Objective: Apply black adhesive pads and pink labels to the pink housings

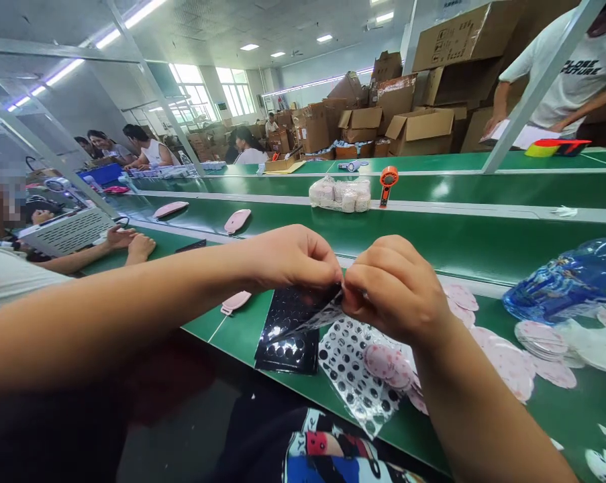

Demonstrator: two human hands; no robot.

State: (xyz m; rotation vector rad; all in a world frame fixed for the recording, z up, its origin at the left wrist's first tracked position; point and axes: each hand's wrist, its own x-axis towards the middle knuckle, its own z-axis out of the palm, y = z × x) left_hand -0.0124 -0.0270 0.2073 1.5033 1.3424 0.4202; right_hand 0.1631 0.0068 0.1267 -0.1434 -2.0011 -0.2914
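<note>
My left hand [295,258] and my right hand [393,285] meet above the near edge of the green bench, both closed in a pinch. Between them they hold a black sheet of small round pads [292,308], with a clear film peeling away from it. The sheet hangs down toward the bench [464,245]. Below my right hand lies a clear backing sheet with round dots [350,372]. Pink round discs [386,362] rest on it and spread to the right. A pink oval part [235,302] lies left of the black sheet.
A clear blue plastic bag [569,278] sits at the right. On the belts beyond lie pink oval parts [237,220], a bag of pale rolls [340,194] and an orange tool [387,181]. Another worker's hands [131,243] rest at left. Cardboard boxes [418,131] stack behind.
</note>
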